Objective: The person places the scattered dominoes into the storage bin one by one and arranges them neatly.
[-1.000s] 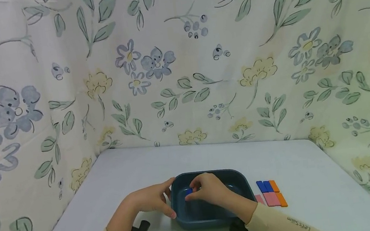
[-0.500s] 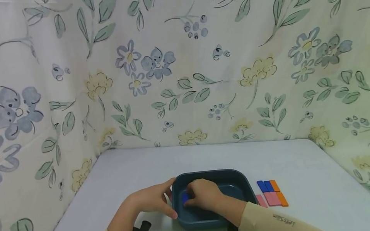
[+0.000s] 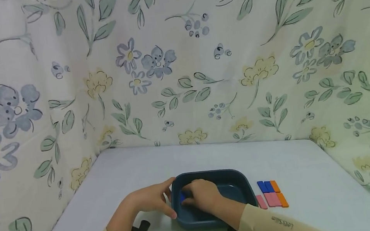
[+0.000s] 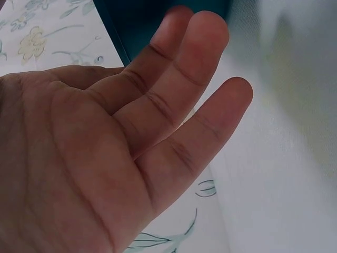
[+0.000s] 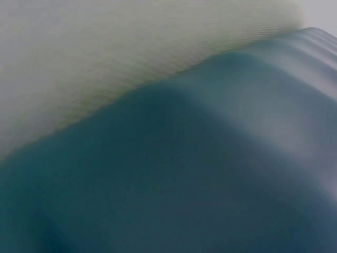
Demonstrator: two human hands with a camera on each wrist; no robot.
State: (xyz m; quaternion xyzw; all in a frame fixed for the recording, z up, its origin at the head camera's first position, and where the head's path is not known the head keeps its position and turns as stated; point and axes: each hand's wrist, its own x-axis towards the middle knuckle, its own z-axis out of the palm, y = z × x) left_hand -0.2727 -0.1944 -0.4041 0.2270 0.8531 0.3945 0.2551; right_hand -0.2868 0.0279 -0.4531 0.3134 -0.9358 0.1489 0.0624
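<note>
A dark blue-teal rectangular container [image 3: 231, 191] stands on the white table. Inside it, toward its left end, my right hand [image 3: 204, 195] reaches down and pinches a small blue tile [image 3: 182, 197] between thumb and fingers; most of the tile is hidden. Beside the container's left wall is my left hand [image 3: 154, 200], its extended fingers at the rim and its thumb near the front left corner. The left wrist view has those straight fingers [image 4: 205, 47] next to the teal wall [image 4: 118, 31]. Only the container's outer wall [image 5: 174, 174] fills the right wrist view, without the hand.
Right of the container, blue tiles [image 3: 265, 186], orange tiles [image 3: 282, 199] and pink tiles [image 3: 272, 199] lie grouped flat on the table [image 3: 135, 165]. A floral cloth [image 3: 183, 104] hangs behind the table and along both sides.
My right hand has moved left and lower inside the container with the blue tile, toward the left wall. The left hand has stayed at the container's left side.
</note>
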